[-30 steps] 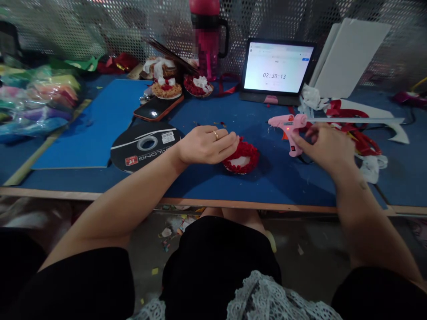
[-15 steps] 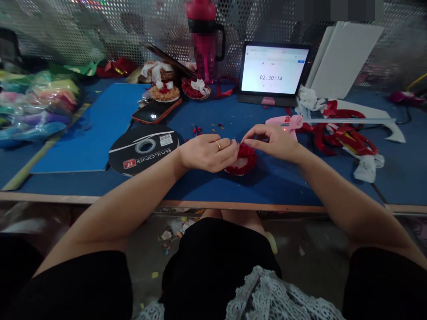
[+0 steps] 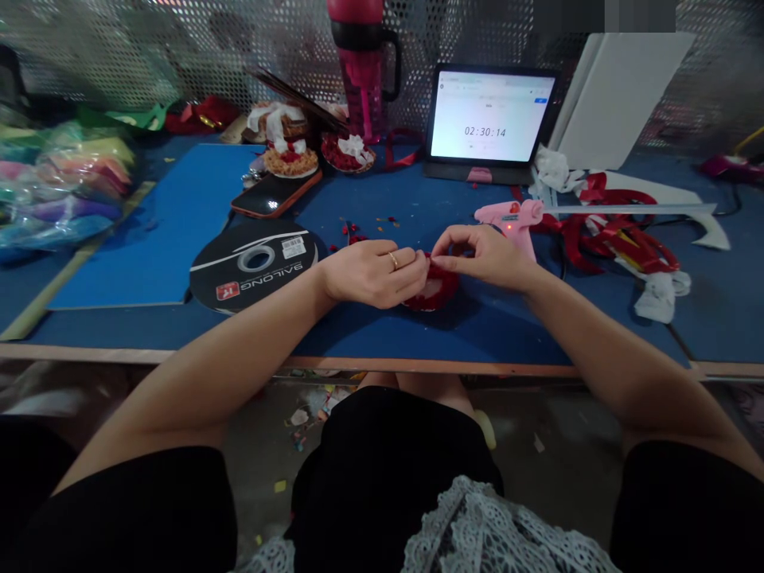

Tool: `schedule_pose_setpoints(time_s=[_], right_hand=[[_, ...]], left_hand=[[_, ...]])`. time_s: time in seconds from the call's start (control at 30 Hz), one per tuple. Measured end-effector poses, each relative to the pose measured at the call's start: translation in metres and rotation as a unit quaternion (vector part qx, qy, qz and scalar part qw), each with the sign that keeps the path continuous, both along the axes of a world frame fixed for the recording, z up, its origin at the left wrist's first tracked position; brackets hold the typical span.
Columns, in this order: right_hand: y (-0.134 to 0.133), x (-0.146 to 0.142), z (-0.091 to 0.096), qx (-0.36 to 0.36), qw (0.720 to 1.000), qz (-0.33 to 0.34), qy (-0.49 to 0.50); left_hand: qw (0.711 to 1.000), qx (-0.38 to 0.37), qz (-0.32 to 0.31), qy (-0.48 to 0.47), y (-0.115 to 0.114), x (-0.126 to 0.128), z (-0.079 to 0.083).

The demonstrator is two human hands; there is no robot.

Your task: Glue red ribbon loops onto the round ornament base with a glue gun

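Observation:
A small round piece [image 3: 430, 294] with a dark red, ribbon-like rim and a paler middle sits near the table's front edge. Over its left side, my left hand [image 3: 377, 274], with a ring on one finger, has its fingers closed at the far rim. My right hand [image 3: 485, 259] pinches thumb and forefinger together at the same rim from the right, its fingertips close to the left ones. My fingers partly cover the piece, and whatever small bit lies between them is hidden. Just behind my right hand stands a pink glue gun [image 3: 513, 219] with a lit light.
A black ribbon spool [image 3: 208, 270] lies left of my hands, beside a phone [image 3: 278, 195] and a blue board [image 3: 149, 231]. Decorated round pieces [image 3: 292, 163], a pink bottle [image 3: 363, 87] and a tablet [image 3: 489, 119] stand behind. Red ribbon scraps [image 3: 621, 231] lie right.
My right hand has shifted slightly left and down, uncovering more of the glue gun. My left hand stays at the red piece. The whole view has shifted a little.

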State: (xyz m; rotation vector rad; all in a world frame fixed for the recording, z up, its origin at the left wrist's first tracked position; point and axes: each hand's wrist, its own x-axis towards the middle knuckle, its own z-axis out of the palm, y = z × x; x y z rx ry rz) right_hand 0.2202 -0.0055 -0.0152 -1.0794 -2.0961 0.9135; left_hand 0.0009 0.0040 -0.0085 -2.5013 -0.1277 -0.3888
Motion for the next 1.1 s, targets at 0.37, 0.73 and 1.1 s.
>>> schedule_pose_setpoints(time_s=[0.37, 0.73, 1.1], right_hand=[[-0.006, -0.001, -0.021, 0.130, 0.990, -0.045, -0.032], [-0.008, -0.002, -0.025, 0.128, 0.990, -0.037, -0.045], [-0.010, -0.003, -0.025, 0.109, 0.991, -0.081, 0.007]], left_hand=[[0.958, -0.168, 0.129, -0.195, 0.026, -0.006, -0.026], [0.940, -0.229, 0.239, -0.084, 0.021, 0.002, -0.023], [0.903, -0.321, 0.089, -0.272, 0.023, 0.001, -0.026]])
